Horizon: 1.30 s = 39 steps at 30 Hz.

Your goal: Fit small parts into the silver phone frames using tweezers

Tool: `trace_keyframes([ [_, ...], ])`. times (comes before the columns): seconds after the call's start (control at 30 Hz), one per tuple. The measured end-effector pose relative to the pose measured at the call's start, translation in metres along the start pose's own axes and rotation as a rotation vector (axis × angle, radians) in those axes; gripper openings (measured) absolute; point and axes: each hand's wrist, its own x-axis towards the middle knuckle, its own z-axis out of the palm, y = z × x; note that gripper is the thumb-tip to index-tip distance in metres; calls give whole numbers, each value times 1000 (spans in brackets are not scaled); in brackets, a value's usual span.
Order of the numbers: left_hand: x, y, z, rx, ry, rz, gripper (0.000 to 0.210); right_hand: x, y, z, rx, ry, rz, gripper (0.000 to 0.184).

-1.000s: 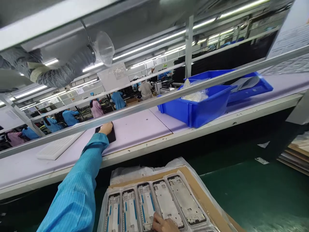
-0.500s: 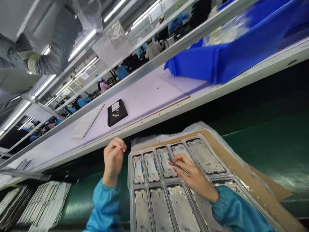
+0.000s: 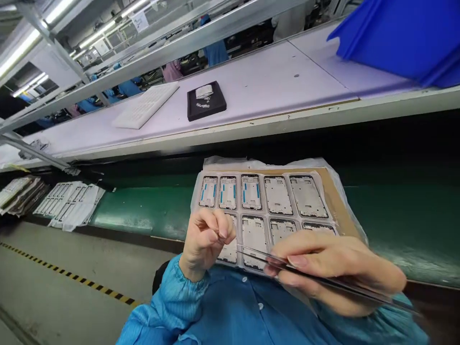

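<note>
My left hand (image 3: 210, 235) is raised in front of the tray, thumb and fingers pinched together. Whatever is between the fingertips is too small to make out. Thin metal tweezers (image 3: 334, 282) lie in my right hand (image 3: 338, 261), their slightly parted tips pointing toward the left fingertips without touching them. Below both hands, a clear plastic tray (image 3: 196, 194) holds silvery phone frames with black edges, in rows. Three frames at the far left, such as this phone frame (image 3: 250, 192), carry blue strips; the two to their right show none. My hands hide part of the nearer row.
The tray rests on brown cardboard (image 3: 334, 191) over a green conveyor belt (image 3: 143, 206). Stacked trays (image 3: 68, 203) lie at left. On the shelf above are a black tray (image 3: 206, 110) with small white pieces, a white panel (image 3: 145, 105) and a blue bin (image 3: 398, 43). People work beyond.
My right hand has lifted the tweezers off the third frame and drawn back toward me. My left hand has come nearer the tray's front. The view has tilted down.
</note>
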Motion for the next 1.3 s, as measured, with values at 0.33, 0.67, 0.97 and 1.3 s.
trace_keyframes([
  [0.33,-96,20,4,41,88,103,29,-17,-59,54,-269,-252,74,23],
  [0.67,-160,8,13,57,171,84,33,-68,-102,81,-356,-179,152,33],
  [0.97,-151,1,13,202,152,145,24,-74,-90,70,-227,-124,184,25],
  [1.3,-65,-39,6,375,187,51,22,-43,-32,-15,-98,-80,292,23],
])
